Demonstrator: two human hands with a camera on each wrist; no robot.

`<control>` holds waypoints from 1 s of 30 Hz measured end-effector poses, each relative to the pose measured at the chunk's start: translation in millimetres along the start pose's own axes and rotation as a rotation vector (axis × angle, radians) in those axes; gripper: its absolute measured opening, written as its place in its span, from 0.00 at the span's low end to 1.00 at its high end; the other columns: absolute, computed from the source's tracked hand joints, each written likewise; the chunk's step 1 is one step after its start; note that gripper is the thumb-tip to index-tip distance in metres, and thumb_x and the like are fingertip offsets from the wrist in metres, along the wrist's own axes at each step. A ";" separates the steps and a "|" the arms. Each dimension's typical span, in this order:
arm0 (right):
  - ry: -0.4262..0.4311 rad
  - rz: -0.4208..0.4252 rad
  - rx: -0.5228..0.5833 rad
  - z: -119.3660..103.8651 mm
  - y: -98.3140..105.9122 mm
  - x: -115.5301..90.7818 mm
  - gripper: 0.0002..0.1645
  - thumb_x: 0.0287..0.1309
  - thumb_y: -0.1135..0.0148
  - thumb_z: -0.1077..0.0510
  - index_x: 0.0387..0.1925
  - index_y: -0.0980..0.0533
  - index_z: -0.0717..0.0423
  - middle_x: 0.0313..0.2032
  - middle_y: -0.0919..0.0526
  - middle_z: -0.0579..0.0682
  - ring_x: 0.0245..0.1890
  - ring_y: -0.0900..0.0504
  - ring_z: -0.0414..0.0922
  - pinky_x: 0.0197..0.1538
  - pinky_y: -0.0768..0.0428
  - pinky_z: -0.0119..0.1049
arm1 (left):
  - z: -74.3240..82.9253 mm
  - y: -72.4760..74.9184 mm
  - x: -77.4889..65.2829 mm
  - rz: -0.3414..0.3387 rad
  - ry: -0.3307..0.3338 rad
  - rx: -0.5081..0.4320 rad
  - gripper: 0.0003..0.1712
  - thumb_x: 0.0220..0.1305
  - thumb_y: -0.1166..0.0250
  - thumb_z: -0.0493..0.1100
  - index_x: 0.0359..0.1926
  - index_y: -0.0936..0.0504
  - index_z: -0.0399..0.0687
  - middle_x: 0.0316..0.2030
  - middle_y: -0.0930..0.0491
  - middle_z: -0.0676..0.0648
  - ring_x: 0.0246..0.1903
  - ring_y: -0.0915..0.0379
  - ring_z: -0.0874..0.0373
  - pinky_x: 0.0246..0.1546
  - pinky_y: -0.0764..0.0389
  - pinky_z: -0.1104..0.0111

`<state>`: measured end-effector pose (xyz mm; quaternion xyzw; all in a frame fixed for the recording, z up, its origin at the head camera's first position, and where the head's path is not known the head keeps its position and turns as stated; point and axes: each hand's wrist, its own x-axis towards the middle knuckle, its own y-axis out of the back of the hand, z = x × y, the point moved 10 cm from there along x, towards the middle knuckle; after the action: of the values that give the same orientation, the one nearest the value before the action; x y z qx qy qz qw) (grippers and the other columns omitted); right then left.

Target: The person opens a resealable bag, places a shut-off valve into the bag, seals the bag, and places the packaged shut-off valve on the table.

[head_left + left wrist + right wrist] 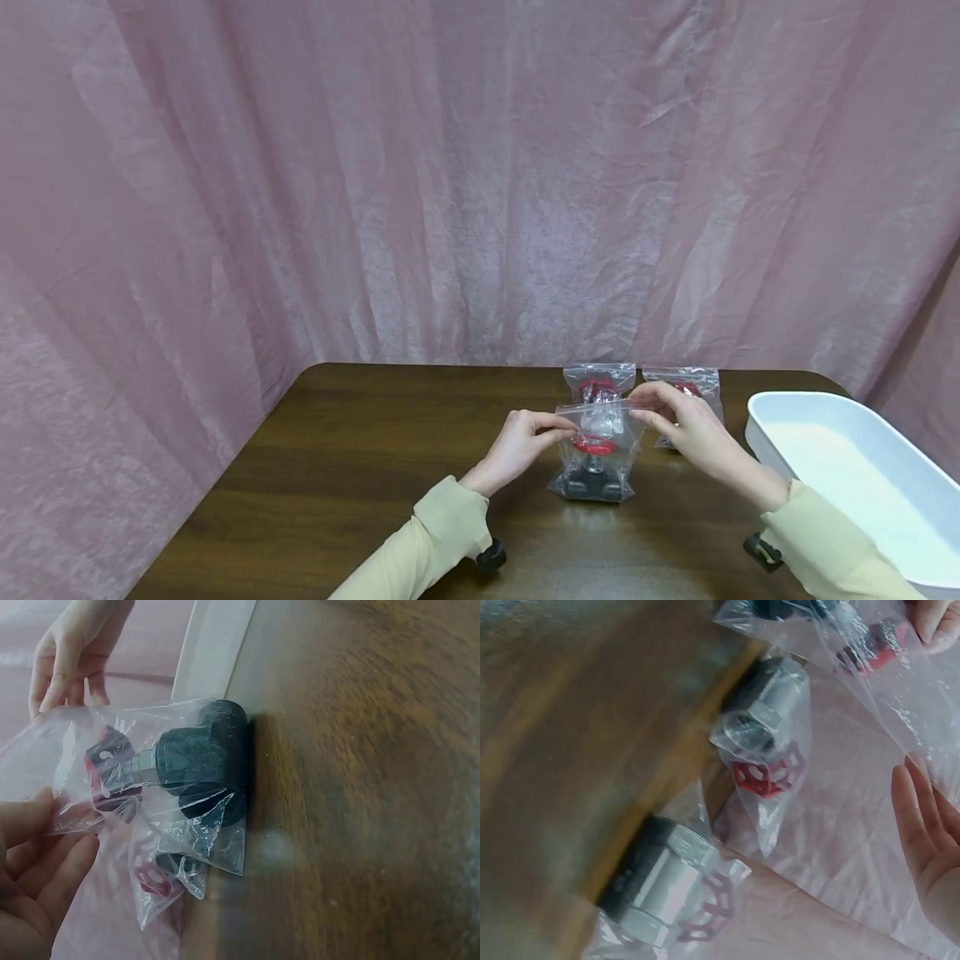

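Observation:
A clear zip bag (633, 437) holding a valve (594, 483) stands upright on the table. The valve has a black body and a red handwheel (595, 445). My left hand (517, 446) pinches the bag's upper left edge between thumb and fingers. At its upper right corner, my right hand (686, 425) grips the plastic; in the right wrist view the thumb is hidden. The left wrist view shows the valve's black base (225, 761) touching the tabletop, with the handwheel inside the plastic.
Two more bagged valves with red handwheels stand behind: one bag (600, 372) directly behind, another bag (705, 382) to its right. A white tray (759, 417) sits at the right on the brown wooden table (360, 467). Pink curtain (480, 183) hangs behind the table.

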<state>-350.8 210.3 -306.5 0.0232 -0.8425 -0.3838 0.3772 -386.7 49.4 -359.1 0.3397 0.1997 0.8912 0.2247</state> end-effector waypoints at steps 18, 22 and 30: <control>-0.184 -0.172 0.347 10.3 -38.7 -3.9 0.07 0.52 0.40 0.71 0.35 0.23 0.71 0.27 0.19 0.54 0.25 0.19 0.44 0.27 0.21 0.39 | -12.7 11.1 -2.7 0.042 0.143 -0.236 0.07 0.58 0.40 0.32 0.36 0.16 0.38 0.33 0.19 0.52 0.32 0.23 0.62 0.30 0.22 0.65; -0.205 -0.156 0.383 5.4 -43.5 10.0 0.08 0.53 0.41 0.71 0.36 0.23 0.72 0.29 0.18 0.56 0.26 0.18 0.47 0.28 0.21 0.41 | -14.0 28.6 -2.0 0.081 0.170 -0.237 0.07 0.58 0.39 0.33 0.36 0.16 0.37 0.33 0.19 0.48 0.32 0.23 0.59 0.30 0.22 0.66; -0.243 -0.213 0.486 -3.3 -76.7 43.0 0.09 0.56 0.43 0.68 0.38 0.24 0.71 0.33 0.19 0.59 0.31 0.19 0.50 0.32 0.21 0.36 | 6.9 80.2 -11.7 0.192 0.170 -0.187 0.08 0.59 0.42 0.29 0.37 0.19 0.28 0.33 0.20 0.37 0.35 0.23 0.46 0.33 0.24 0.54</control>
<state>-398.5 140.1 -329.4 0.1551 -0.9416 -0.2082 0.2145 -395.3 -21.2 -319.7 0.2582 0.1008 0.9488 0.1513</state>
